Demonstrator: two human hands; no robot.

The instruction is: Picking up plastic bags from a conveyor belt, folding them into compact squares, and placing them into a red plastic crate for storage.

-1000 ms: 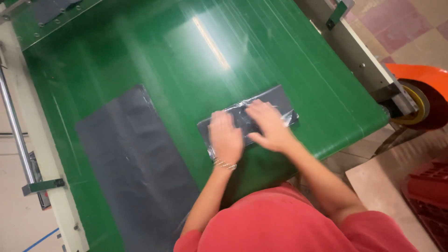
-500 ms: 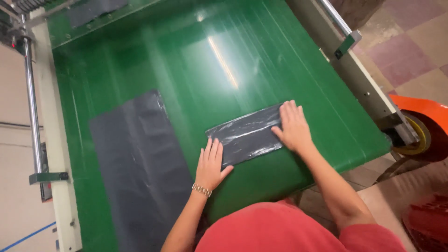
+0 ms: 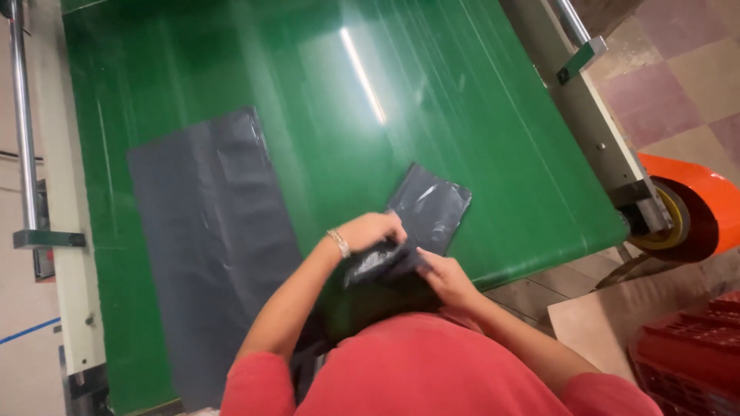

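1. The left hand [image 3: 374, 229] and right hand [image 3: 445, 277] both pinch the near end of a folded grey plastic bag [image 3: 420, 219].
2. The bag lies on the green belt [image 3: 432, 100], near its front edge.
3. A flat grey bag [image 3: 212, 231] lies to the left, well apart.
4. An orange roll [image 3: 690, 208] sits off the belt's right corner.

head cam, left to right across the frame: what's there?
Silver metal rail → flat dark grey plastic sheet on the green belt → left hand → folded dark grey plastic bag → orange roll. The right hand overlaps the bag, so it is left out of the order.
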